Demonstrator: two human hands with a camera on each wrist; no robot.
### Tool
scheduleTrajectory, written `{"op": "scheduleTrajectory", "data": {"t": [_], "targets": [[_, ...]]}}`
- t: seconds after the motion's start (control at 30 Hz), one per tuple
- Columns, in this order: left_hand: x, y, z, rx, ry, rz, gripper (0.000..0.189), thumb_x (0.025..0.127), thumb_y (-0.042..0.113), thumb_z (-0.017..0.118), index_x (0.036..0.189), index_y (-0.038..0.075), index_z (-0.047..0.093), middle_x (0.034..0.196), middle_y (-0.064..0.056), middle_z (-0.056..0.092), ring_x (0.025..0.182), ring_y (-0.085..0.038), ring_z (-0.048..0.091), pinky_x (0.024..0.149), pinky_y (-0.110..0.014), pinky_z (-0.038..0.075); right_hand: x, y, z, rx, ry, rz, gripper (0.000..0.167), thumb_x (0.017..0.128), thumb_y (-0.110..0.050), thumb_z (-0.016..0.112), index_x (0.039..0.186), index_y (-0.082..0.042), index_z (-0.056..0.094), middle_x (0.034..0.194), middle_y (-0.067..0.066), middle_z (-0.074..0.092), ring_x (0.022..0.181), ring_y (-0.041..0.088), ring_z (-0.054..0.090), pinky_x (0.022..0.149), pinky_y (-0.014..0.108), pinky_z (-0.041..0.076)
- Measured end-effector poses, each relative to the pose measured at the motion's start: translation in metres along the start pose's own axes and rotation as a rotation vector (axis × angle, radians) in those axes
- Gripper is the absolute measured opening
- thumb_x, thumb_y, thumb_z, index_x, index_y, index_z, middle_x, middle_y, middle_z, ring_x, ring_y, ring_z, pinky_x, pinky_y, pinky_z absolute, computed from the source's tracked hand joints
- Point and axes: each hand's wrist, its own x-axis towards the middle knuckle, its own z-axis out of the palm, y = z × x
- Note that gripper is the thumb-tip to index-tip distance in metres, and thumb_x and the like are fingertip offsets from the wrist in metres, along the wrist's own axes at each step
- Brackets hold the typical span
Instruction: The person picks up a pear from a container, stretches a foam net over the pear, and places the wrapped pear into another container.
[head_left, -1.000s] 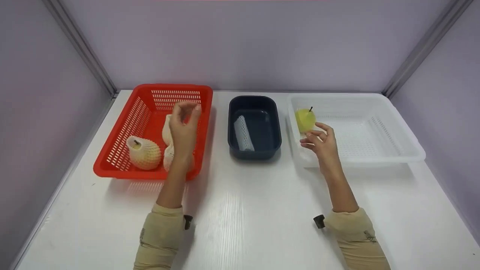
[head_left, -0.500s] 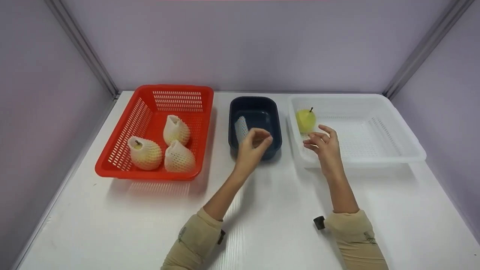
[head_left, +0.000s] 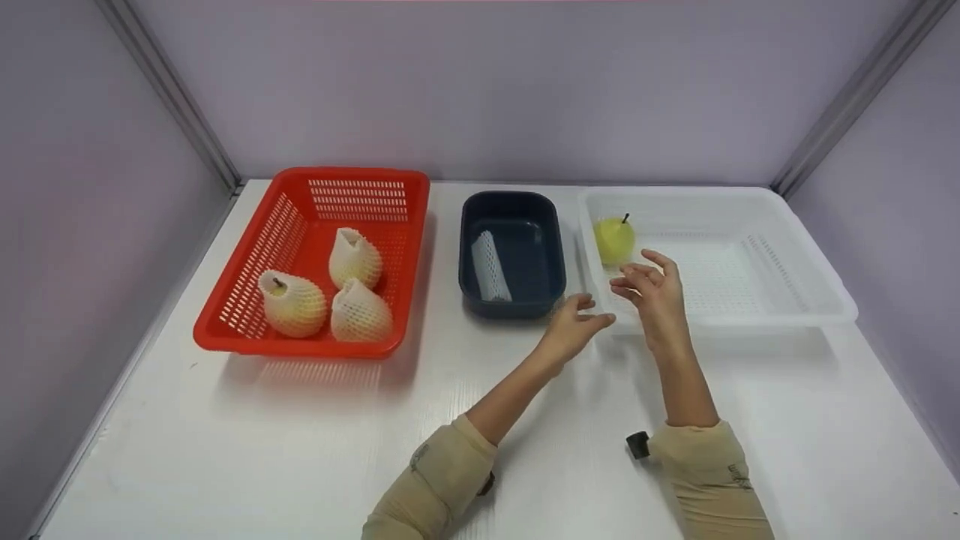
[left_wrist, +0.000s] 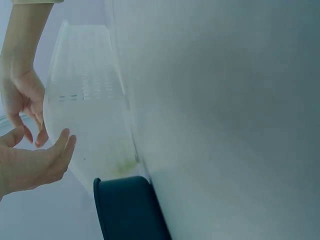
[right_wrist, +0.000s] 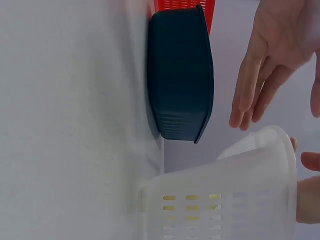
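Note:
My left hand [head_left: 574, 334] is held over the table by the near left corner of the white basket [head_left: 817, 292]. Its fingers and thumb are spread, with nothing between them. Over the same basket's left end hovers my right hand [head_left: 656, 300], fingers loosely bent and holding nothing. Just beyond those fingers a bare yellow-green pear [head_left: 615, 241] with a dark stem sits in the basket's left end. Through the basket's slots, the right wrist view gives only yellow glimpses of the pear [right_wrist: 192, 207].
Between the baskets stands a dark blue tub [head_left: 529, 262] with a flattened white foam net sleeve [head_left: 490, 266] in it. At left, a red basket [head_left: 311, 347] holds three pears in foam nets, one being the front-left pear [head_left: 294, 306]. Walls enclose the table's back and sides.
My left hand has moved right from over the red basket, past the blue tub, to the white basket's corner, and its fingers have spread. The right hand has drawn back slightly from the pear.

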Motion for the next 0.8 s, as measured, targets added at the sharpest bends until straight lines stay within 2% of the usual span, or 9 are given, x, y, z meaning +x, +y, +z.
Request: {"op": "scheduleTrajectory", "data": {"t": [0.17,0.37,0.57,0.8], "targets": [[0.011,0.001,0.014,-0.125,0.011,-0.093,0.058,0.085,0.013,0.064,0.133,-0.004,0.036,0.133,-0.018,0.041,0.116,-0.03,0.047,0.092,-0.035,0.041,0.001,0.0,0.0,0.014,0.006,-0.005,0.046,0.092,0.001,0.05,0.131,0.0,0.026,0.099,0.014,0.051,0.078,0.017,0.061,0.077,0.028,0.049],[0.021,-0.002,0.025,-0.233,0.053,-0.15,0.057,0.085,0.006,0.062,0.133,-0.008,0.034,0.135,-0.022,0.037,0.118,-0.035,0.044,0.094,-0.039,0.039,0.0,0.001,0.001,0.009,0.002,-0.004,0.052,0.092,0.001,0.051,0.134,0.004,0.022,0.1,0.015,0.052,0.078,0.017,0.061,0.077,0.028,0.049],[0.025,0.0,0.031,-0.324,0.079,-0.127,0.044,0.084,-0.001,0.06,0.124,-0.006,0.044,0.131,-0.018,0.043,0.117,-0.032,0.045,0.094,-0.04,0.039,-0.002,0.0,0.0,0.021,-0.001,-0.004,0.05,0.092,0.001,0.051,0.134,0.003,0.023,0.097,0.012,0.054,0.078,0.017,0.061,0.077,0.028,0.049],[0.025,0.0,0.034,-0.372,0.092,-0.096,0.042,0.082,-0.008,0.057,0.122,-0.006,0.044,0.13,-0.018,0.044,0.115,-0.031,0.047,0.094,-0.041,0.039,-0.002,-0.002,0.0,0.026,0.0,0.005,0.05,0.092,0.002,0.05,0.134,0.002,0.023,0.103,0.018,0.051,0.078,0.018,0.061,0.077,0.028,0.049]]}}
